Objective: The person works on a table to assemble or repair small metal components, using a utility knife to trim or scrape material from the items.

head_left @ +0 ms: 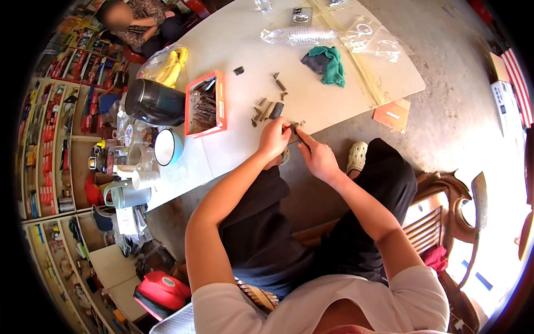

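Note:
Both hands meet at the near edge of the white table [233,150]. My left hand [272,139] is closed, its thumb and fingers pinching one end of a small dark piece [293,129]. Close beside it, my right hand [321,158] is closed round a thin dark stick-like thing [303,146] that reaches toward that piece. Whether it is a tool cannot be told. Just beyond my left hand lie several short brown stick-like pieces [267,109] and a black block [276,111]. An orange-rimmed box [222,106] to the left holds many similar brown pieces.
Left on the table stand a dark kettle [153,102], a blue-rimmed mug [168,147] and bagged bananas [171,67]. Farther off lie a green cloth [332,67], a plastic bottle [300,36] and a phone [301,15]. Another person [142,25] sits at the far left.

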Demonstrator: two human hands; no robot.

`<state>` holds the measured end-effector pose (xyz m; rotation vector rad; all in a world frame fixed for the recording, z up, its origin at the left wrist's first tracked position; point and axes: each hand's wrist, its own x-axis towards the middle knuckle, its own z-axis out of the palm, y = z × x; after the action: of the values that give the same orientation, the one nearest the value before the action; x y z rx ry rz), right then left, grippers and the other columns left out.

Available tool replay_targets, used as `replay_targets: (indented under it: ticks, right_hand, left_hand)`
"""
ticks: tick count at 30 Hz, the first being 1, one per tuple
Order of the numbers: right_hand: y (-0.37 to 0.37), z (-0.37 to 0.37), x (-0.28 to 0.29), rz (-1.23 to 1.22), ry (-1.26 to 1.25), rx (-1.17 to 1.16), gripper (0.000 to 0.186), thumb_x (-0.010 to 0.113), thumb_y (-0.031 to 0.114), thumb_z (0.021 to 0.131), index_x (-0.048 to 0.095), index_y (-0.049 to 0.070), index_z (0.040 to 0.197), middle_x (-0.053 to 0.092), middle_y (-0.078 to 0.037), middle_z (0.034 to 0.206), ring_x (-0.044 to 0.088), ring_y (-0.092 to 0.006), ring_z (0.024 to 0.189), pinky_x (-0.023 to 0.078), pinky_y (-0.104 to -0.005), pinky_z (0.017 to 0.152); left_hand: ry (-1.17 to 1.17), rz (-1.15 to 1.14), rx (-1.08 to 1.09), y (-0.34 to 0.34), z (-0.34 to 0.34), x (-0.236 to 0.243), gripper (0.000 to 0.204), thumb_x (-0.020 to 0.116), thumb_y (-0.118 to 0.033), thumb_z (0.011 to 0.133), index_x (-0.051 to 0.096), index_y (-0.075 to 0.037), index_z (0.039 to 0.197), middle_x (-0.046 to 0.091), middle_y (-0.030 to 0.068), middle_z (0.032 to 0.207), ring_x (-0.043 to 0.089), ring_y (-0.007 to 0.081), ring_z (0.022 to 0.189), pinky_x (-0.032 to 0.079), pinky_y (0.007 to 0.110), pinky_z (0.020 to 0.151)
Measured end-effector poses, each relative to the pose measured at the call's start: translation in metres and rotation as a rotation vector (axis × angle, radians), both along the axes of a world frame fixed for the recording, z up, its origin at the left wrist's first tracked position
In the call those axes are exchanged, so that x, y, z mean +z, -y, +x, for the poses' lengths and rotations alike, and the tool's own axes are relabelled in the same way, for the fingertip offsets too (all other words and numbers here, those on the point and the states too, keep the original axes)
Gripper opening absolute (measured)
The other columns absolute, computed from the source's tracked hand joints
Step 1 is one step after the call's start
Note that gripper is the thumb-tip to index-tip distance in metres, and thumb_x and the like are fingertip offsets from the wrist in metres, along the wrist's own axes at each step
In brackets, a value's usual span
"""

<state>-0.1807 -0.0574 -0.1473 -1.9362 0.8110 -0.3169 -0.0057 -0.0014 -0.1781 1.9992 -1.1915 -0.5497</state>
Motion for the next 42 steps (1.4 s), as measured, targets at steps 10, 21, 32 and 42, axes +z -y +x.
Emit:
replay_targets:
  ticks: [10,21,32,42]
  right_hand:
    - [0.001,0.001,0.002,-0.017,0.029,0.023,0.043,0.051,0.026,0.092,0.047,0.017,0.134,0.064,-0.023,0.089,0.061,-0.0410,0.083,0.049,-0.0483,0.073]
    - [0.005,0.000,-0.010,-0.055,0.104,-0.030,0.043,0.051,0.025,0.092,0.047,0.015,0.134,0.064,-0.024,0.091,0.061,-0.0416,0.083,0.049,-0.0478,0.073]
    - [0.003,0.000,-0.009,-0.031,0.136,-0.026,0.043,0.051,0.024,0.092,0.047,0.017,0.134,0.064,-0.024,0.091,0.061,-0.0417,0.085,0.049,-0.0478,0.074]
    - [0.000,-0.001,-0.005,-0.079,0.120,-0.027,0.043,0.051,0.026,0.092,0.046,0.018,0.135,0.064,-0.023,0.087,0.061,-0.0417,0.080,0.049,-0.0484,0.071]
  left_hand:
    - [0.004,-0.016,0.007,0.000,0.003,0.002,0.008,0.062,-0.004,0.080,0.056,-0.001,0.084,0.062,0.0103,0.074,0.061,0.0226,0.068,0.048,0.033,0.062]
    - [0.021,0.013,-0.002,0.000,0.003,0.007,0.010,0.064,-0.005,0.081,0.055,-0.001,0.082,0.061,0.0090,0.072,0.059,0.0188,0.065,0.046,0.031,0.060]
    - [0.026,0.013,0.019,0.001,0.001,0.003,0.009,0.064,-0.004,0.082,0.056,0.000,0.081,0.062,0.0075,0.071,0.058,0.0143,0.062,0.046,0.029,0.059]
    - [-0.027,0.005,0.016,0.003,0.005,0.002,0.008,0.063,-0.006,0.082,0.058,0.000,0.084,0.064,0.0101,0.074,0.062,0.0212,0.068,0.048,0.032,0.062]
